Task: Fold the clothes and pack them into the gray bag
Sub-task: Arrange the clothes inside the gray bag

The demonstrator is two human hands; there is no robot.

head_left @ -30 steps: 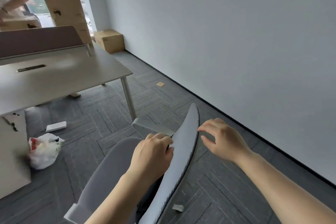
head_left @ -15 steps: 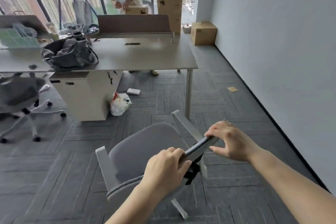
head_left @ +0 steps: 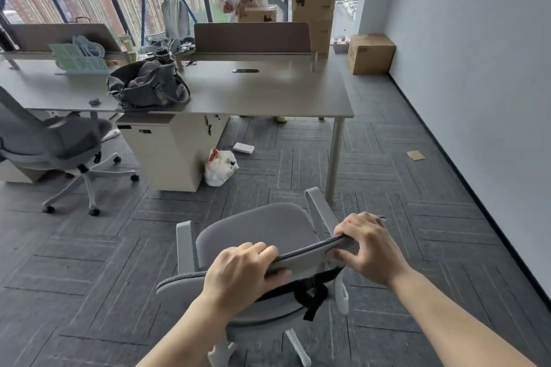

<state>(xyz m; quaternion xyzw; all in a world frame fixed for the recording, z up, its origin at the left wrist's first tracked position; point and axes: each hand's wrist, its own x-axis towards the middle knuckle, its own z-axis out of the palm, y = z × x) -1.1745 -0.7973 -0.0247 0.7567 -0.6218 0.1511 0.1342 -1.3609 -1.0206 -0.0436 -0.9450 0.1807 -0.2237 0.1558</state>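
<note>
chair (head_left: 268, 226) swung to face desk (head_left: 268, 92) | backrest top clasped by left hand (head_left: 238, 271) and right hand (head_left: 366, 250) | gray bag (head_left: 149, 86) now in view, contents unclear | folding not begun

Your gray bag (head_left: 149, 85): soft duffel, slumped, top gaping open, dark strap looping down its right side. Sits on table (head_left: 268, 92) near front edge, above drawer cabinet. Far from your fingers (head_left: 262, 249), up and to their left across floor. Rumpled gray fabric shows in opening; cannot tell whether clothes or lining.
</note>
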